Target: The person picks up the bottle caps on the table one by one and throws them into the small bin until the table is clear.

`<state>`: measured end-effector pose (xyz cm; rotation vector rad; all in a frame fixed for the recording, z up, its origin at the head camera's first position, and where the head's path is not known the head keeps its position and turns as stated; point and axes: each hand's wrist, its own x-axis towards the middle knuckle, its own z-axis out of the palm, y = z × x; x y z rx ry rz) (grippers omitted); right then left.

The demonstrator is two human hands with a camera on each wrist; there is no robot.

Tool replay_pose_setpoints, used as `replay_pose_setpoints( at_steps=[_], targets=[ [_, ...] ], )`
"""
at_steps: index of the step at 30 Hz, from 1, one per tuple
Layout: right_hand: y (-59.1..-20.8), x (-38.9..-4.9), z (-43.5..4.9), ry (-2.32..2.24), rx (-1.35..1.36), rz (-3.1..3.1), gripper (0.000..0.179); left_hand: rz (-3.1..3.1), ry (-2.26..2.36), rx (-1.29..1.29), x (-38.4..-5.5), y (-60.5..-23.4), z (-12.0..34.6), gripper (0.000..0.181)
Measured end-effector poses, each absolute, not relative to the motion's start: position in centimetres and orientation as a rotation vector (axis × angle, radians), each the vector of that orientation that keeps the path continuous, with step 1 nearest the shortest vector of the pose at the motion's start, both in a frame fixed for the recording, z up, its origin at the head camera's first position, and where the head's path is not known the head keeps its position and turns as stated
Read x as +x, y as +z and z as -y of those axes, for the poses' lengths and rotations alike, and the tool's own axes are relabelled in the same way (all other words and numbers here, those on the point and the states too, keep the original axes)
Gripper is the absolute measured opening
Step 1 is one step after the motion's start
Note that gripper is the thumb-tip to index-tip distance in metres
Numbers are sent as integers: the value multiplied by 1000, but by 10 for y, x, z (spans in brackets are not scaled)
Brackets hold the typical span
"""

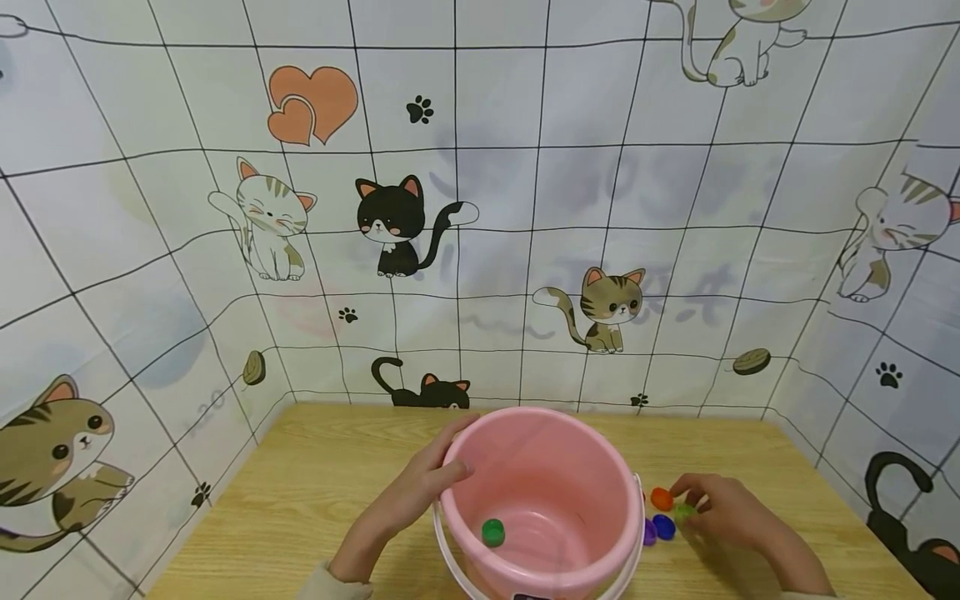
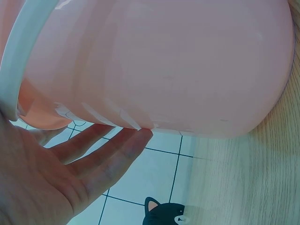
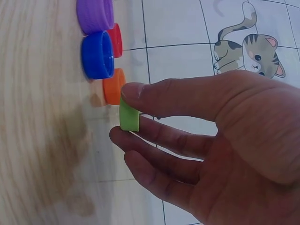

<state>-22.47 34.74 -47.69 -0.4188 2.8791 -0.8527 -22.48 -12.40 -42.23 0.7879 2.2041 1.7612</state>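
Note:
A pink bucket [image 1: 540, 450] stands on the table, tilted so that its mouth faces me, with a white handle [image 1: 624, 575] hanging at its sides. My left hand [image 1: 405, 500] grips the bucket's left rim, thumb over the inside and fingers along the outer wall. Inside, a dark green bottle cap [image 1: 492, 532] lies to the left. Right of the bucket, my right hand [image 1: 738, 517] pinches a light green bottle cap [image 3: 129, 115] between thumb and fingers. Close by lie an orange cap [image 3: 112, 89], a blue cap [image 3: 96, 55], a purple cap [image 3: 95, 16] and a red cap [image 3: 116, 40].
The wooden table [image 1: 322, 450] reaches back to a wall covering [image 1: 495, 192] with a grid and cartoon cats. Similar covering rises at the left and right sides. The bucket partly hides the red and purple caps in the head view.

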Motion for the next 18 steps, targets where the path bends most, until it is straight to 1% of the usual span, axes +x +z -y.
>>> replay_pose_setpoints(
  at_steps=[18],
  targets=[
    [-461, -222, -345, -895, -447, -2871, 29, -2203, 1765, 775, -224, -421, 124, 58]
  ],
)
